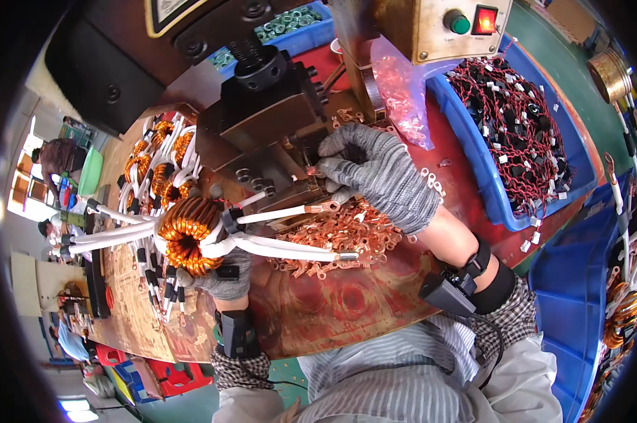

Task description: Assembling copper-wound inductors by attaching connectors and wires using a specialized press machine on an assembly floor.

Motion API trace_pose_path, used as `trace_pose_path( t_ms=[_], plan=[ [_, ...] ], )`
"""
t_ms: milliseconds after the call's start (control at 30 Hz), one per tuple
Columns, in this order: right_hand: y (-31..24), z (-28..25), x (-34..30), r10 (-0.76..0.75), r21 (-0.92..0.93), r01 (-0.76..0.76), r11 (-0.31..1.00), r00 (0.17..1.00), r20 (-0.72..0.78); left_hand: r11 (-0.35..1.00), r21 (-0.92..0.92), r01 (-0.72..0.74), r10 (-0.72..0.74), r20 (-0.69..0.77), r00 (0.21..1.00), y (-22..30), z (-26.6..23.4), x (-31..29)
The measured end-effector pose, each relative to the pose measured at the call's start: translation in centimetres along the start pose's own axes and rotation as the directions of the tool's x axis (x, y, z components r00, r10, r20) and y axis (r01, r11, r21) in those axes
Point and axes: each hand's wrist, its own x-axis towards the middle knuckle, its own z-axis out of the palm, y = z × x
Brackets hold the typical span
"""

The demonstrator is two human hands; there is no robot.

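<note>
Nearest, the left hand point(223, 275) in a grey knit glove is gripping a copper wire coil point(186, 234) from below, fingers clamped on its lower edge, holding it just above the worn reddish table point(318, 303). White-sleeved leads are fanning out of the coil to both sides, some ending in copper ring terminals; one lead point(279, 213) is stretching right toward the press. Beside it, a loose pile of copper terminals point(346, 236) is lying on the table, partly under the right wrist. The right hand point(375, 173), gloved too, is resting at the foot of the black press point(269, 106), fingers pinched together on a small terminal at the die. The press block is hiding the table behind it. Left of it, more finished coils point(156, 166) are lying in a heap. To the right, a blue bin point(473, 183) is holding red wires with black parts. Further back, a control box point(445, 25) is showing a green button and a lit red switch. People are working at the far left.
</note>
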Motion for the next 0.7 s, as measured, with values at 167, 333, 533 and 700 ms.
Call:
trace_pose_path(
  t_ms=[167,333,533,700],
  plan=[
    [0.5,0.0,0.5,-0.048,-0.008,0.048,0.999,0.999,-0.018,1.000,-0.012,0.018,-0.018,-0.044,0.999,0.5,-0.6,-0.2],
    [0.5,-0.5,0.7,-0.081,-0.112,0.078,0.991,0.997,-0.020,0.991,0.116,-0.064,0.071,-0.053,0.996,0.3,-1.2,0.2],
    [0.6,-0.5,0.7,-0.081,-0.126,0.079,0.989,0.997,-0.013,0.999,-0.049,-0.003,0.011,0.166,0.986,-0.1,0.2,0.5],
    [0.6,-0.8,0.5,-0.090,-0.201,0.077,0.977,0.994,-0.060,1.000,-0.002,-0.025,0.025,0.114,0.993,-0.1,0.1,0.3]
  ],
)
